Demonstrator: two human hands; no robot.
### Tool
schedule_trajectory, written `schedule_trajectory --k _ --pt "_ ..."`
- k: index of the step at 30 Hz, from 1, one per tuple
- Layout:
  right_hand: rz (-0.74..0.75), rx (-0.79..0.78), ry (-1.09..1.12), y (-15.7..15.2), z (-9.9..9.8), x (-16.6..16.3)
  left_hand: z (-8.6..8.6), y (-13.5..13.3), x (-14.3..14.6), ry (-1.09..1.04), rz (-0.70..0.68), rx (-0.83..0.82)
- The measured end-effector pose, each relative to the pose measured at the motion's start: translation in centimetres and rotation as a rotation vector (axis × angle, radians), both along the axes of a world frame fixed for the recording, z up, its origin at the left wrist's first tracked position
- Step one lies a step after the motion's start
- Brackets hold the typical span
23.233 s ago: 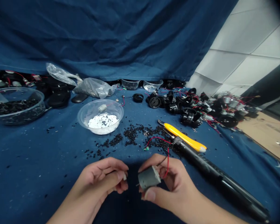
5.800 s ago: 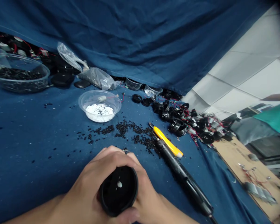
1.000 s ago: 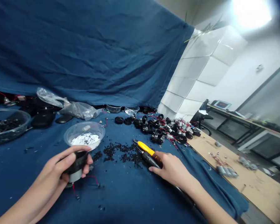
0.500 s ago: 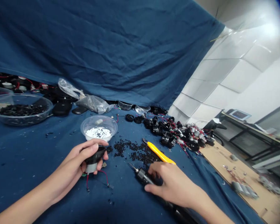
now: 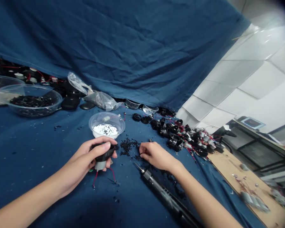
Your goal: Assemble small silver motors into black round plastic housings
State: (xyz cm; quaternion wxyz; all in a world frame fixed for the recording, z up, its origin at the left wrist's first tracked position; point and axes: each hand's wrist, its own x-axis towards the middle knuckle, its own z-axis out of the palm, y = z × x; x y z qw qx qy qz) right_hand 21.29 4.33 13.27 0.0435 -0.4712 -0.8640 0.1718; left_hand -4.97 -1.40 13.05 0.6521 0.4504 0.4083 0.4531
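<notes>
My left hand (image 5: 95,155) is wrapped round a black cup-shaped housing (image 5: 108,154) with a grey motor (image 5: 101,165) beneath it. Two red wires (image 5: 95,179) hang from the motor over the blue cloth. My right hand (image 5: 158,155) is at the edge of a scatter of tiny black screws (image 5: 128,146), thumb and fingers pinched; what is between the fingertips, if anything, is hidden. A black electric screwdriver (image 5: 162,191) lies just below the right hand, its bit pointing to the upper left. Only a small tip of another tool (image 5: 150,140) shows above the right knuckles.
A clear bowl with white bits (image 5: 106,118) stands beyond my left hand. Farther left is a larger clear bowl of black pieces (image 5: 33,110). Black housings and wired motors (image 5: 174,141) are heaped at the right, near a wooden board (image 5: 230,171) with more motors.
My right hand has left the electric screwdriver and moved up to the screws, now covering the yellow-handled tool. The left hand keeps its hold on the motor housing. The view has shifted slightly.
</notes>
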Motion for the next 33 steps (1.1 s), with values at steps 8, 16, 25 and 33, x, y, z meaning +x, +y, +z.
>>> schedule_trajectory --k 8,16,25,33 --pt "-0.040 0.023 0.133 -1.2 0.3 -0.8 0.2 -0.2 0.0 0.028 -0.010 -0.016" --pt "0.050 -0.149 0.249 -1.7 -1.0 -1.1 0.7 -0.4 0.2 0.072 0.024 -0.035" --pt "0.084 -0.275 0.309 -1.3 -1.0 -0.6 2.1 -1.0 1.0 0.145 0.062 -0.053" --pt "0.045 -0.346 0.379 -1.2 -1.1 -0.6 2.3 -1.1 1.0 0.195 0.062 -0.037"
